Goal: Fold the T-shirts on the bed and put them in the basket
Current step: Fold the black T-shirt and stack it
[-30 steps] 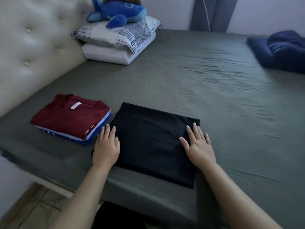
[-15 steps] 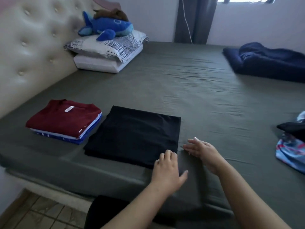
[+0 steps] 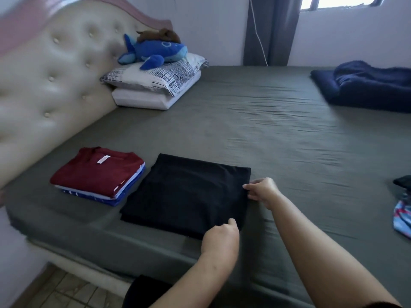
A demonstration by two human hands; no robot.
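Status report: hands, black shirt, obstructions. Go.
Left hand and right hand both pinching right edge of folded black T-shirt. Shirt flat on bed, beside folded stack. Nothing in the way.

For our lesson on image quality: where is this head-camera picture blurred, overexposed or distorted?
Head view: the headboard smears with motion blur at the left edge; the window is blown out to white; the wide lens bends the bed edges; the black T-shirt is so dark its folds hardly show; the hands are fairly sharp.
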